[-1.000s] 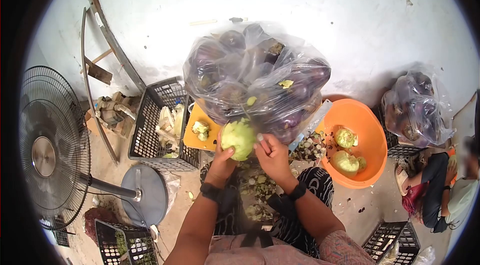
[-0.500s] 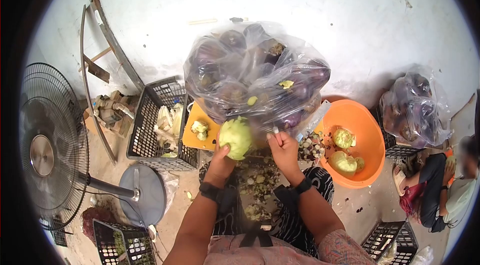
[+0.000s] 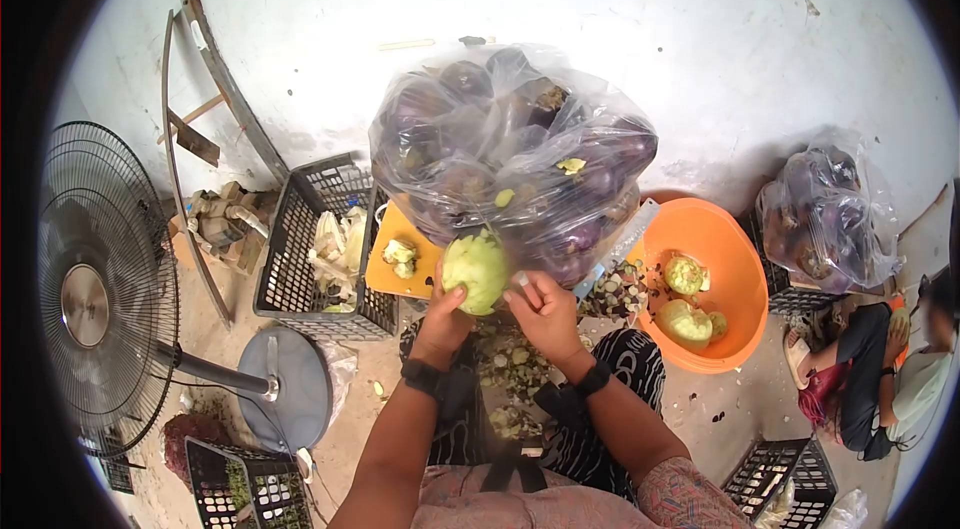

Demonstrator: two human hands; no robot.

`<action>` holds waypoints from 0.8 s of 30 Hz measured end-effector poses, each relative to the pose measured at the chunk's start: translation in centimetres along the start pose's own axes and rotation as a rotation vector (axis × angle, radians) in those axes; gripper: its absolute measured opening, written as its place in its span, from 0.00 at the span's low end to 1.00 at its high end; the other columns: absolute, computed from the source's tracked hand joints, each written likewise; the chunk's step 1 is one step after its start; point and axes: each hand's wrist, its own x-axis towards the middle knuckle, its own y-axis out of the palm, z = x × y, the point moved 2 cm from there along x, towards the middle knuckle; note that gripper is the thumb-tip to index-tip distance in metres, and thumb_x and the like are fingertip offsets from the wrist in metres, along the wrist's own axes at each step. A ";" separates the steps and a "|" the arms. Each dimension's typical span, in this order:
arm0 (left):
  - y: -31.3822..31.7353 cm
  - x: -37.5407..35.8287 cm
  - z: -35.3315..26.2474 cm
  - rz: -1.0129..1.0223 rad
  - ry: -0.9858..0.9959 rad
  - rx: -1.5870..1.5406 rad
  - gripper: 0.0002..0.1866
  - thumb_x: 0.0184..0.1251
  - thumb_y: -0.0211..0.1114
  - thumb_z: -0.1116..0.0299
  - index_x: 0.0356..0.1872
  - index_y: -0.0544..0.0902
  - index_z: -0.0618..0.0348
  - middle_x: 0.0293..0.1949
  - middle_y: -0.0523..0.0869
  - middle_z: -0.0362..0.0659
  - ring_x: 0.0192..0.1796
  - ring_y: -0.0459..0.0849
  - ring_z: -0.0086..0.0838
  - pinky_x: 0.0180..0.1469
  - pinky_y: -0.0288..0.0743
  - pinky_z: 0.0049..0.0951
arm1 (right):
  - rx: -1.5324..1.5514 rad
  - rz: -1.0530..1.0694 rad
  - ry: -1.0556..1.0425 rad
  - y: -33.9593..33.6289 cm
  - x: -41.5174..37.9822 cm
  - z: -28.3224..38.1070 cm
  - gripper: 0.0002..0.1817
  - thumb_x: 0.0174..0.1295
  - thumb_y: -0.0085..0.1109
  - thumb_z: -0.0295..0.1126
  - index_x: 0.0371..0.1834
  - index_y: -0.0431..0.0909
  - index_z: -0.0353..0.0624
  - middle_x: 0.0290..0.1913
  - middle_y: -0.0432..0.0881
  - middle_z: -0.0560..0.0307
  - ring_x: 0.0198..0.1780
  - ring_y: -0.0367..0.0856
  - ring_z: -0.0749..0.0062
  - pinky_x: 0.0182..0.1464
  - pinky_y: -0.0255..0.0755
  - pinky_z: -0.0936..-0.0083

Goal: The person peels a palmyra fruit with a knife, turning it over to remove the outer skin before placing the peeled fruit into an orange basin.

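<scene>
A pale green peeled vegetable [image 3: 475,274] is held in my left hand [image 3: 442,321], whose fingers wrap round its lower left side. Close to its right side is my right hand [image 3: 545,321], its fingers closed; what they hold is too small to make out. Just beyond both hands sits a large clear plastic bag [image 3: 520,149] full of dark purple vegetables. An orange-yellow board [image 3: 388,274] with a pale cut piece [image 3: 400,257] on it shows left of the vegetable. Scraps and peelings [image 3: 515,364] lie below, between my legs.
An orange basin [image 3: 740,299] holding pale peeled pieces stands at the right. Black crates [image 3: 268,274] and a standing fan [image 3: 85,304] are on the left. At the far right, a seated person [image 3: 865,369] is beside another bag of purple vegetables [image 3: 825,209].
My right hand has moved left and slightly down, closer to the peeled vegetable. The vegetable in my left hand is turned a little.
</scene>
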 end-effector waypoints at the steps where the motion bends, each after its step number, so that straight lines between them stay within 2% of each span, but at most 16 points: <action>1: 0.1 0.0 -0.1 -0.003 0.010 0.017 0.43 0.59 0.68 0.65 0.75 0.56 0.51 0.67 0.70 0.47 0.69 0.70 0.41 0.69 0.66 0.42 | -0.010 0.000 -0.006 0.0 0.0 0.0 0.14 0.55 0.71 0.28 0.43 0.79 0.37 0.22 0.76 0.58 0.25 0.70 0.84 0.31 0.71 0.81; 5: 0.1 0.0 -0.1 -0.015 0.001 -0.017 0.43 0.59 0.68 0.66 0.75 0.56 0.52 0.67 0.70 0.48 0.69 0.70 0.41 0.69 0.66 0.43 | -0.016 0.026 0.019 -0.1 0.2 0.8 0.14 0.56 0.71 0.28 0.43 0.79 0.37 0.22 0.75 0.59 0.25 0.70 0.84 0.31 0.70 0.81; 7: 0.4 0.0 -0.2 -0.024 0.023 0.072 0.44 0.59 0.70 0.56 0.74 0.59 0.55 0.66 0.73 0.45 0.67 0.73 0.38 0.69 0.66 0.40 | -0.053 0.028 -0.014 -0.1 0.3 1.0 0.14 0.56 0.70 0.28 0.43 0.79 0.36 0.21 0.74 0.59 0.26 0.69 0.85 0.31 0.70 0.82; 8: 0.2 0.0 -0.2 -0.025 0.023 0.072 0.44 0.59 0.70 0.56 0.74 0.59 0.55 0.66 0.73 0.45 0.67 0.73 0.38 0.69 0.66 0.40 | -0.053 0.029 -0.013 -0.1 0.3 1.0 0.14 0.56 0.70 0.28 0.43 0.79 0.36 0.21 0.74 0.59 0.26 0.69 0.85 0.31 0.70 0.82; 10: 0.0 0.1 -0.2 -0.011 0.002 -0.019 0.43 0.59 0.69 0.65 0.75 0.56 0.52 0.67 0.70 0.48 0.69 0.70 0.41 0.69 0.66 0.43 | -0.039 0.044 0.004 -0.1 0.4 0.7 0.13 0.57 0.69 0.27 0.43 0.79 0.36 0.21 0.73 0.61 0.26 0.68 0.87 0.31 0.69 0.83; 17: 0.5 0.0 0.0 -0.012 0.006 -0.031 0.45 0.56 0.70 0.65 0.75 0.56 0.53 0.67 0.69 0.48 0.68 0.70 0.41 0.70 0.66 0.43 | 0.115 0.028 -0.013 0.2 0.4 0.1 0.10 0.61 0.66 0.24 0.43 0.79 0.34 0.24 0.76 0.67 0.29 0.67 0.90 0.31 0.68 0.86; 19: 1.5 -0.2 -0.4 -0.056 0.077 0.036 0.48 0.54 0.71 0.66 0.75 0.54 0.53 0.67 0.69 0.48 0.68 0.70 0.41 0.70 0.65 0.41 | 0.125 0.035 0.062 0.0 0.4 0.4 0.09 0.62 0.64 0.25 0.43 0.79 0.33 0.25 0.77 0.67 0.29 0.68 0.90 0.32 0.68 0.86; 24: 3.6 -0.8 -1.2 -0.099 0.243 0.276 0.50 0.52 0.72 0.68 0.76 0.51 0.53 0.67 0.67 0.48 0.68 0.70 0.38 0.70 0.64 0.38 | 0.048 0.026 0.054 -0.2 0.9 0.6 0.07 0.64 0.62 0.26 0.42 0.79 0.34 0.24 0.79 0.64 0.28 0.70 0.89 0.32 0.70 0.83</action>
